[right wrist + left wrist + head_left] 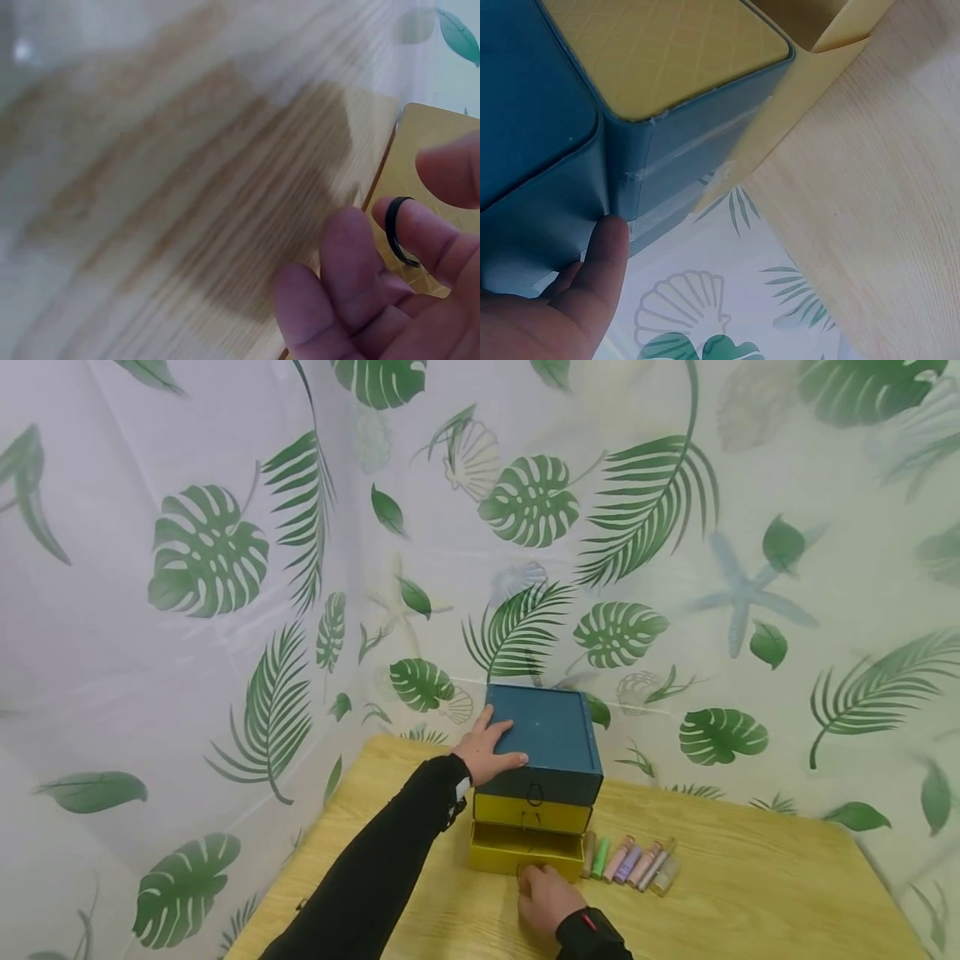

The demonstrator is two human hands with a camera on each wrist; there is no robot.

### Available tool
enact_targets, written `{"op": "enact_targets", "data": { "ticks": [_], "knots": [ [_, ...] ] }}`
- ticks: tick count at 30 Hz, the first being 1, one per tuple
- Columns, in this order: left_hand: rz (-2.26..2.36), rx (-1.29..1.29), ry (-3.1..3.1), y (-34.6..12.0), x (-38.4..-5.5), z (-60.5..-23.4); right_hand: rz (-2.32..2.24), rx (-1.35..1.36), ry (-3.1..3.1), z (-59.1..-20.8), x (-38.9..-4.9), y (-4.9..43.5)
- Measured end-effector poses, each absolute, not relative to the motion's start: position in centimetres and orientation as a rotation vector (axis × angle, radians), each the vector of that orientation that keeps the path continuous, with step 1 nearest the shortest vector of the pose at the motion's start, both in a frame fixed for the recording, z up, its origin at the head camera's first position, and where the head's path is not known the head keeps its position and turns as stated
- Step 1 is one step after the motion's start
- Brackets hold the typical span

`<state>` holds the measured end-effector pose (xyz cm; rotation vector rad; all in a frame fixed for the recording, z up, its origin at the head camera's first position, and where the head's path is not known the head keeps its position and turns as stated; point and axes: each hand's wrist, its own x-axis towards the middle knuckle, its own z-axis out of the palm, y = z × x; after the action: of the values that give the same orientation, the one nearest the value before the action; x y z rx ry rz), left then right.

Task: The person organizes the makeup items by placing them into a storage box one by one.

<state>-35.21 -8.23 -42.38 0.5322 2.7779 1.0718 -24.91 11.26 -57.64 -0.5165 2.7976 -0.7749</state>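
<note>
A small drawer box with a blue top stands on the table, its fronts dark at the top and yellow below. The bottom yellow drawer is pulled out, and its inside shows from above. My left hand rests on the left part of the blue top with fingers spread. In the left wrist view a digit lies against the blue side. Low at the drawer's front is my right hand. Its finger is hooked through the black loop pull on the yellow front.
Right of the box, several slim sticks or tubes in brown, green, pink and purple lie in a row on the wooden table. A leaf-patterned curtain hangs close behind and to the left of the table.
</note>
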Motion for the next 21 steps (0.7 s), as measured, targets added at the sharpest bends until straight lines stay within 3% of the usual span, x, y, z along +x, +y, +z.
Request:
{"op": "enact_targets", "data": {
  "ticks": [21],
  "knots": [
    [1.077, 0.508, 2.753, -8.5, -35.0, -42.8, -0.782, -0.554, 2.562, -58.0, -20.0, 11.8]
  ]
}}
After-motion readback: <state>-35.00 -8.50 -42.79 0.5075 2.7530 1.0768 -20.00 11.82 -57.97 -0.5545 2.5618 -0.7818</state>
